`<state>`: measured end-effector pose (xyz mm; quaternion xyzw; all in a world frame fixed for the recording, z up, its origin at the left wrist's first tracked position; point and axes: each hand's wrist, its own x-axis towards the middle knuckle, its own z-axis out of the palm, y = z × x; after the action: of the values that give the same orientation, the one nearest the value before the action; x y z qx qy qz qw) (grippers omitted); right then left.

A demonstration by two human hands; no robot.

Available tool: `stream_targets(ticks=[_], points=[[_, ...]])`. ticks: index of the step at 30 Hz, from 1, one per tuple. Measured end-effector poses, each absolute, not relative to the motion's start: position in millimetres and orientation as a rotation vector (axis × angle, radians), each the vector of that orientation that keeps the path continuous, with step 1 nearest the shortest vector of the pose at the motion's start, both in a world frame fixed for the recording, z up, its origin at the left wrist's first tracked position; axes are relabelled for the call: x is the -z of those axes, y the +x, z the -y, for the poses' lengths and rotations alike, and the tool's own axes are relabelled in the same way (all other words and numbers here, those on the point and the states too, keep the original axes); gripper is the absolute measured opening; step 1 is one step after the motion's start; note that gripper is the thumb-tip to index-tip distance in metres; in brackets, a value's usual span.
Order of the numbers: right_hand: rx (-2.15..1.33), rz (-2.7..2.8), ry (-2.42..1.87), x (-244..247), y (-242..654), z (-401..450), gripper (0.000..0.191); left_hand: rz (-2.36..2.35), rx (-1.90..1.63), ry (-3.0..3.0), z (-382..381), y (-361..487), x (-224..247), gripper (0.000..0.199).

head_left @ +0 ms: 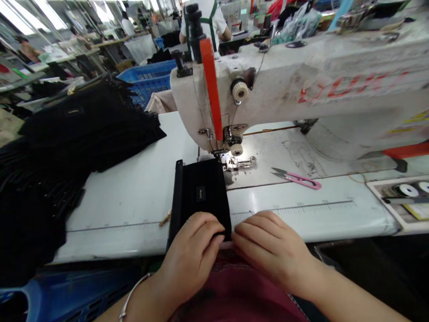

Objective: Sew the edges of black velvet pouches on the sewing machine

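Observation:
A flat black fabric pouch (208,179) with a small label and a dark band along its left side lies on the sewing table. Its far right corner reaches under the sewing machine's presser foot (228,163). My left hand (194,250) lies over the near end of the pouch, thumb and fingers pinching its near right corner. Beside it, my right hand (271,246) has its fingers curled in at the same corner; its thumb is hidden. A gold zipper pull (165,218) hangs out at the pouch's left side.
Pink-handled thread snips (296,178) lie right of the needle area. A big pile of black pieces (77,129) covers the table's left. A tray of bobbins (402,203) sits at the right edge. Beyond stands a blue basket (147,80), with a person in white (212,24) behind.

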<state>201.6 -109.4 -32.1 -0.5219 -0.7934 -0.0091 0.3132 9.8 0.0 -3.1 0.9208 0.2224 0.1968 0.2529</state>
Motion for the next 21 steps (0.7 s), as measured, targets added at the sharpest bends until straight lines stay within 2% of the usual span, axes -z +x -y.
stream_targets(ticks=[6,11,14,21], points=[[0.001,1.971,-1.391,39.3,189.8,101.1,0.012,-0.650,-0.669,2.520,2.8,1.7,-0.3,0.019],[0.064,1.988,-1.360,32.8,189.2,99.0,0.019,-0.723,-0.665,2.514,4.8,-2.6,-1.4,0.017],[0.068,1.989,-1.276,33.1,188.0,99.7,0.022,-0.609,-0.695,2.641,5.7,-2.4,1.2,0.021],[0.093,1.992,-1.264,42.2,189.7,104.8,0.013,-0.328,-0.528,2.868,3.5,-0.7,14.6,0.025]])
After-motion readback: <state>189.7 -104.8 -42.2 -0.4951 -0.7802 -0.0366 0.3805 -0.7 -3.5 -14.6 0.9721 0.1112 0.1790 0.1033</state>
